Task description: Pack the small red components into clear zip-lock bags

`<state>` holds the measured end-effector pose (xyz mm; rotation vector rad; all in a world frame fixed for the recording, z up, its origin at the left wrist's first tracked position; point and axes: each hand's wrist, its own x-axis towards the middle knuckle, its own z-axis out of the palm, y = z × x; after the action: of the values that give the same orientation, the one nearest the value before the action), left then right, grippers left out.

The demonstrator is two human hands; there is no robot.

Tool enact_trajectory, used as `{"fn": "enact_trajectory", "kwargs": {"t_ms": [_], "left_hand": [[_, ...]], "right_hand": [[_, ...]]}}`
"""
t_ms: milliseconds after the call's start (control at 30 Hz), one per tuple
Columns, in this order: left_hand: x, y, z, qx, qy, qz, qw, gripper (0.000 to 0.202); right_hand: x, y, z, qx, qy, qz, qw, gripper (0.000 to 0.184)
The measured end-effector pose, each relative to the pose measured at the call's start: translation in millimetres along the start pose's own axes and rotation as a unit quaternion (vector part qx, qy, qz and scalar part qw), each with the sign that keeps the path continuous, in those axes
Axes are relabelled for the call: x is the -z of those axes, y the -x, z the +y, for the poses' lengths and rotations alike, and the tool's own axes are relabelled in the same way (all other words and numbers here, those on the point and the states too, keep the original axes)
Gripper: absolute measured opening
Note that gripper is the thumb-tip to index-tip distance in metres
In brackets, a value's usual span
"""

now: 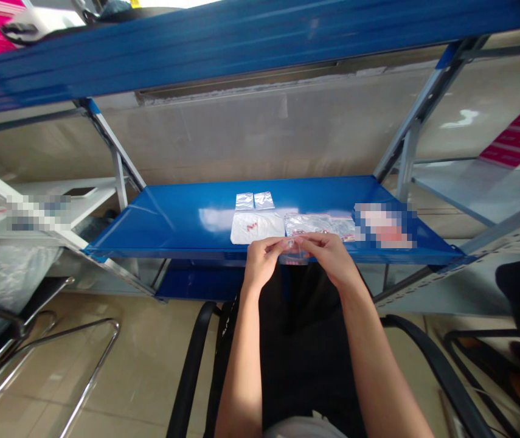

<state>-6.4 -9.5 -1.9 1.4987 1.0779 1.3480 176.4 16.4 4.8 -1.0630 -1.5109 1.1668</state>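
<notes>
My left hand (262, 261) and my right hand (326, 258) meet above the front edge of a blue metal shelf (159, 228). Between their fingertips both pinch a small clear plastic bag (294, 254) with faint red marks. Behind my hands lie a white packet with red marking (257, 226) and a crumpled clear plastic pack (308, 224). Two small clear zip bags (253, 200) lie further back. A pixelated packet (382, 225) rests to the right.
Blue-and-grey steel uprights (424, 103) frame the shelf, with a blue shelf (241, 55) overhead. Black chair armrests (191, 377) flank my lap. A phone (79, 192) lies on a white shelf at left; chrome chair legs (50, 359) stand on the tiled floor.
</notes>
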Motion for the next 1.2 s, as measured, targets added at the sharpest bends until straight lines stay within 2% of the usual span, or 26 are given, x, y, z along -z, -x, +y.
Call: {"fn": "enact_trajectory", "kwargs": {"t_ms": [167,300,367,467,567,667,733,867,967,1067,1200], "left_hand": [[-4.5,-1,-1,0.035,0.037,0.058,0.997,0.037],[-10.6,-2,0,0.099,0.114,0.048,0.987,0.073],[-15.3,-1,-3,0.125,0.119,0.027,0.985,0.082],[-25.7,-1,-10,0.126,0.112,0.003,0.986,0.061],[-39.3,-4,-15,0.11,0.091,0.018,0.99,0.034],[-53.5,-15,-16,0.112,0.055,0.046,0.991,0.029],[-62.5,-27,-15,0.118,0.026,0.051,0.991,0.028],[-78.5,-62,-14,0.083,-0.065,0.031,0.994,0.03],[-88.5,-89,-15,0.044,-0.161,0.036,0.985,0.032],[-95.8,-107,-18,0.011,-0.235,0.035,0.971,0.028],[-100.1,-114,-25,-0.007,-0.285,0.019,0.958,0.024]], "right_hand": [[10,5,-3,-0.03,-0.056,-0.065,0.996,0.044],[17,4,0,-0.027,-0.046,-0.018,0.998,0.042],[21,3,3,-0.021,-0.047,0.019,0.999,0.04],[27,1,7,-0.022,-0.046,0.063,0.997,0.042],[33,4,8,-0.035,-0.047,0.093,0.994,0.047],[43,9,9,-0.053,-0.056,0.118,0.99,0.054],[52,8,11,-0.04,-0.041,0.149,0.987,0.057],[80,-17,19,0.001,0.095,0.209,0.973,0.053],[98,-50,25,-0.001,0.245,0.232,0.941,0.049],[106,-77,31,-0.005,0.357,0.205,0.911,0.051],[105,-92,40,0.005,0.464,0.138,0.875,0.045]]}}
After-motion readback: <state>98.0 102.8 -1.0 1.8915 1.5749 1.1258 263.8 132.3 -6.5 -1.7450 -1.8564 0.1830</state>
